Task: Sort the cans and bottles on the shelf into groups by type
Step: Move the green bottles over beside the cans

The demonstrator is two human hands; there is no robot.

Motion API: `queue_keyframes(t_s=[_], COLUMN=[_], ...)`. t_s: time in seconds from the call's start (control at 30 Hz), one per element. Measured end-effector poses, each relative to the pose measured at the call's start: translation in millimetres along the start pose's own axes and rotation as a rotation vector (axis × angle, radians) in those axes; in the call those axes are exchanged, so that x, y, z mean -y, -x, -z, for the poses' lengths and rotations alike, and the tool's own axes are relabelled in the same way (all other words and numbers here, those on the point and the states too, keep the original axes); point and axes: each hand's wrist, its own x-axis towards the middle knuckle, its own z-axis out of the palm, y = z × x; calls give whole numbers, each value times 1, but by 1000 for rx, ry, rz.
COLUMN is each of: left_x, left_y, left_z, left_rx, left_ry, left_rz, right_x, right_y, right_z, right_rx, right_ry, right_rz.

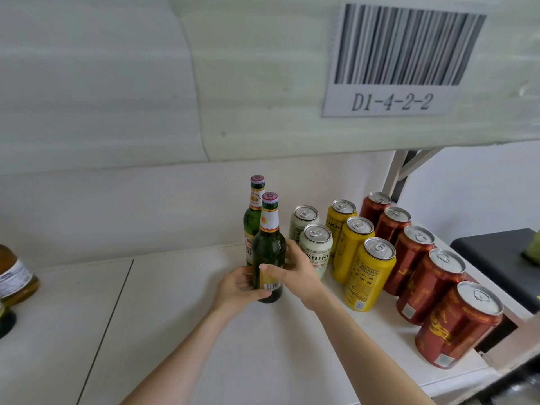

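we judge the sort mostly done. along the right edge of the shelf (175, 331) five red cans (412, 255) stand in one row, front to back. just beside them stand three yellow cans (369, 276), then two white cans (317, 247). next, toward the middle, a rear bottle (253, 220) stands upright near the back edge. a front bottle (268, 252) of the same green glass sits right before it, touching or nearly so.

both grips are on this front one. the left grip (241, 287) wraps its lower body, thumb under the label. the right grip (295, 268) clasps it from the other side, thumb laid across the label. we cannot tell whether its base is down on the shelf.

what is left, as we see it, is to set and release this bottle. there is also a stray bottle (16, 276) at the left edge, paler and cut by the frame. it lies well apart from the groups and seems to need a place of its own.
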Motion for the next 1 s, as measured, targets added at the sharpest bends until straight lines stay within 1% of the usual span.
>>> queue_keyframes(t_s=[0.43, 0.63, 0.77, 0.87, 1.0], left_x=[-2, -3, 1, 8, 21], left_y=[-6, 0, 11, 25, 49], left_z=[3, 16, 38, 59, 77], left_rx=[4, 36, 13, -38, -132], left_ry=[-19, -268, -473, -666, -929], left_rz=[7, -64, -136, -196, -351], right_x=[-3, 2, 5, 4, -3], right_y=[-8, -2, 8, 22, 50], right_z=[-3, -4, -2, -6, -17], right_rx=[-18, -46, -117, -231, -294], right_ry=[34, 34, 48, 204, 605], right_rz=[-24, -57, -85, -71, 48])
